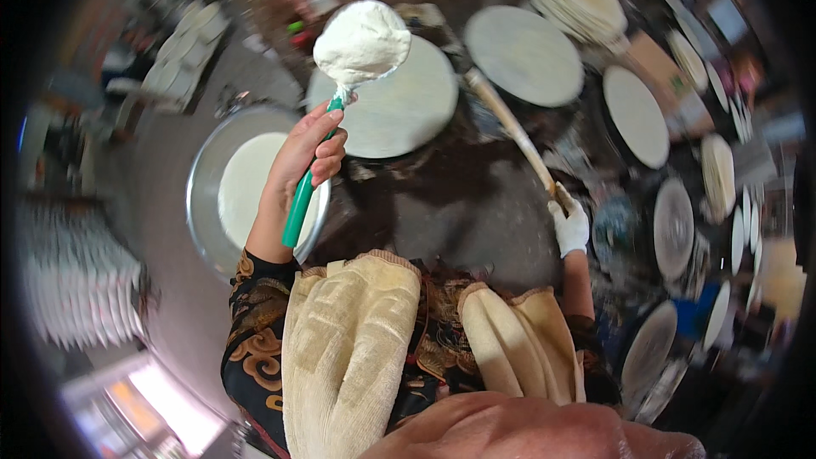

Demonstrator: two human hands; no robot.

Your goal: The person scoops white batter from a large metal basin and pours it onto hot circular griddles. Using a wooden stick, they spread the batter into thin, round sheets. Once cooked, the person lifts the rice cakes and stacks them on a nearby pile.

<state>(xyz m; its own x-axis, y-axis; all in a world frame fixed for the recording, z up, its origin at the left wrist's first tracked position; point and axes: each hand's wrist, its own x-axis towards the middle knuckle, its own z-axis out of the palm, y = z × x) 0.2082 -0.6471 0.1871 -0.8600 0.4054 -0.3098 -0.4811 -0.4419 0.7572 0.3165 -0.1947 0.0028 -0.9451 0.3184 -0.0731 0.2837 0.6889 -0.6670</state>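
Note:
My left hand point(313, 143) is bare and grips the green handle of a ladle point(298, 210). A thick mound of pale batter point(362, 42) fills the ladle's head, which is over the far edge of a round griddle covered by a pale sheet point(401, 108). Below my left forearm stands a wide metal basin point(196, 197) holding pale batter point(245, 178). My right hand point(569, 224), in a white glove, is closed on the near end of a long wooden-looking stick point(510, 121). The stick's far end lies between the first griddle and a second pale-covered one point(524, 55).
A stack of thin round flatbreads point(577, 5) stands at the upper right, beside a cardboard box point(669, 86). More round griddles point(636, 116) curve down the right side. Stacked white sacks point(83, 274) are at the left, and a tray of pale rounds point(182, 54) at the upper left.

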